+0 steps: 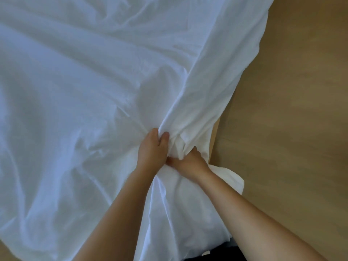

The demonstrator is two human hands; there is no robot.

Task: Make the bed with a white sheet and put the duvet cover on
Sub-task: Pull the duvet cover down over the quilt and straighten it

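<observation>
A large white cloth [84, 81], sheet or duvet cover I cannot tell, lies rumpled over most of the view and covers the bed. Its right edge runs diagonally from the top right down to my hands. My left hand [153, 150] grips a bunched fold of the cloth, thumb on top and fingers curled under. My right hand [188, 160] sits right beside it, touching it, with its fingers buried in the same bunch of fabric. A ridge of cloth is pulled taut from the hands up toward the top right. The mattress itself is hidden.
Light wooden floor [291, 110] fills the right side of the view. A strip of wooden bed frame [214, 136] shows just right of the gathered cloth. More white fabric [231, 178] hangs down past my right wrist. Dark clothing [222, 251] shows at the bottom edge.
</observation>
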